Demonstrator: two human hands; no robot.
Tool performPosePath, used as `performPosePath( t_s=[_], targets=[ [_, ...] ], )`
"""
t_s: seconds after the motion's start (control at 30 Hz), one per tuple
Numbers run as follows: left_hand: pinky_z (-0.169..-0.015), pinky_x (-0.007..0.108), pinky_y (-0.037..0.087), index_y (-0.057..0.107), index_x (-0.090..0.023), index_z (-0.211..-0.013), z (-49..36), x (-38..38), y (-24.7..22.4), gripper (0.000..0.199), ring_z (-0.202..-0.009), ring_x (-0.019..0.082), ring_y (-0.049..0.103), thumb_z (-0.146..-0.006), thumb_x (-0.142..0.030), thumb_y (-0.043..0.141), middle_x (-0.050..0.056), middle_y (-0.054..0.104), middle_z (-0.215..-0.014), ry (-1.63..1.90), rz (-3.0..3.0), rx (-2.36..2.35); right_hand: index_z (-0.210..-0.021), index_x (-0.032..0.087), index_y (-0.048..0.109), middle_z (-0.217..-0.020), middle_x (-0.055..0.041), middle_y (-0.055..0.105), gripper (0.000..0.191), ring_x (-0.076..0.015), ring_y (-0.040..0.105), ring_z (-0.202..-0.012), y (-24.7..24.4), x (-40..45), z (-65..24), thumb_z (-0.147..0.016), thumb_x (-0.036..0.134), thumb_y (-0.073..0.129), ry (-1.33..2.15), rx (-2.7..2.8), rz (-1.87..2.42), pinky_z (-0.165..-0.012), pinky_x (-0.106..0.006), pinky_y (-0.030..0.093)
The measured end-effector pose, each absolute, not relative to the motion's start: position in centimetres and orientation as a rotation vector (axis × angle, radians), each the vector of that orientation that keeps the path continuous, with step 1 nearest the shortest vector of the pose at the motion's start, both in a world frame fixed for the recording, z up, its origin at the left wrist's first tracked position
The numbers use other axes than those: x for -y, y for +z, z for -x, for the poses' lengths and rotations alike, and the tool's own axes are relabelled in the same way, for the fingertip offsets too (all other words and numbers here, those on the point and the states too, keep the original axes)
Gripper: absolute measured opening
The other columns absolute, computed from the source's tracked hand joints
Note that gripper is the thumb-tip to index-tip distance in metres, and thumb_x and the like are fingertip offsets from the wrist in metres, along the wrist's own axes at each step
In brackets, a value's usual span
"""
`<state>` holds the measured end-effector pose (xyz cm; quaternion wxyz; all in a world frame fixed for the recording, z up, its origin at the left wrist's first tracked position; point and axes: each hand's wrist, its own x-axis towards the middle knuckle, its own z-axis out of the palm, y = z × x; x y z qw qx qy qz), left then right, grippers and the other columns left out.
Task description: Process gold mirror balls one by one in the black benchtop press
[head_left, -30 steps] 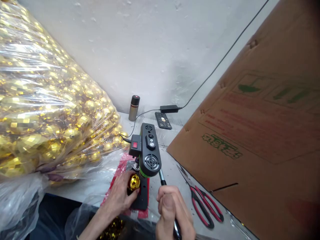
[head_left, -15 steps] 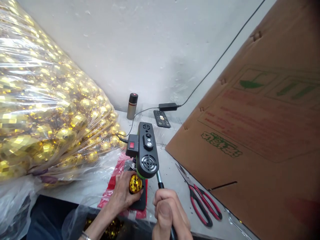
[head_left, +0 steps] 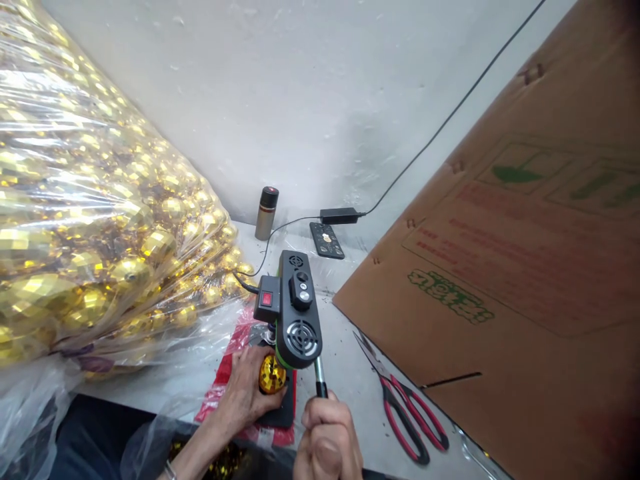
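Observation:
A faceted gold ball (head_left: 273, 374) sits between the thumb and fingers of my left hand (head_left: 246, 387), under the front end of a small black bench drill press (head_left: 300, 300). My right hand (head_left: 330, 433) is wrapped round the black grip of the press's lever (head_left: 321, 377). On the press's left side is a box with a red switch (head_left: 267, 299). Its dark base (head_left: 281, 413) rests on red plastic (head_left: 220, 397). Whether a bit touches the ball is hidden by the press head.
A clear bag of gold balls (head_left: 125, 253) fills the left. A cardboard box (head_left: 475, 253) leans in at right, with red-handled scissors (head_left: 400, 407) beside it. Behind stand a spray can (head_left: 267, 213), a phone (head_left: 327, 240) and a black power adapter (head_left: 341, 216) with its cable.
My right hand and the lever have come slightly lower and towards the left, with the press head a little lower in view. My left hand keeps its hold on the ball.

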<state>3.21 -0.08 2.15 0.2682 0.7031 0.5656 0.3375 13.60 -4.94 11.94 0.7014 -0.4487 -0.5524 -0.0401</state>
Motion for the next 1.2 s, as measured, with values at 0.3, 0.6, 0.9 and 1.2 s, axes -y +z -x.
performPosePath(
  t_s=[0.3,0.6,0.9,1.2],
  targets=[
    [-0.093,0.051,0.051,0.07,-0.022,-0.113,-3.4,0.0,1.9,0.043,-0.104,0.037,0.07,-0.07,-0.027,0.075,0.01,0.077,-0.108,0.924,-1.917,-1.539,-0.068,0.022,0.041,-0.066,0.0051,0.045,0.041,-0.0088,0.044,-0.056,11.4,4.5,-13.4,-0.109,0.016,0.038,-0.061,1.202,0.931,-0.06,-0.026,0.041],
    [-0.093,0.052,0.05,0.067,-0.022,-0.108,-3.3,0.0,2.1,0.039,-0.1,0.036,0.069,-0.07,-0.024,0.075,0.009,0.075,-0.103,0.896,-1.914,-1.54,-0.069,0.023,0.041,-0.066,0.0057,0.043,0.041,-0.0095,0.043,-0.057,10.5,4.0,-13.6,-0.109,0.021,0.039,-0.082,1.178,0.875,-0.063,-0.026,0.044],
    [-0.09,0.051,0.051,0.066,-0.022,-0.104,-3.4,0.0,2.3,0.036,-0.095,0.035,0.069,-0.071,-0.028,0.076,0.008,0.073,-0.096,0.871,-1.92,-1.571,-0.067,0.023,0.041,-0.064,0.0053,0.043,0.039,-0.0098,0.042,-0.052,8.9,3.6,-13.9,-0.106,0.021,0.038,-0.091,1.185,0.858,-0.057,-0.026,0.044],
    [-0.091,0.05,0.052,0.067,-0.022,-0.11,-3.4,0.0,1.4,0.042,-0.098,0.036,0.07,-0.071,-0.026,0.078,0.009,0.075,-0.101,0.984,-1.944,-1.567,-0.069,0.021,0.041,-0.07,0.006,0.046,0.042,-0.0094,0.048,-0.059,8.7,4.1,-12.5,-0.11,0.023,0.034,0.014,1.079,0.887,-0.073,-0.031,0.046]
  ],
)
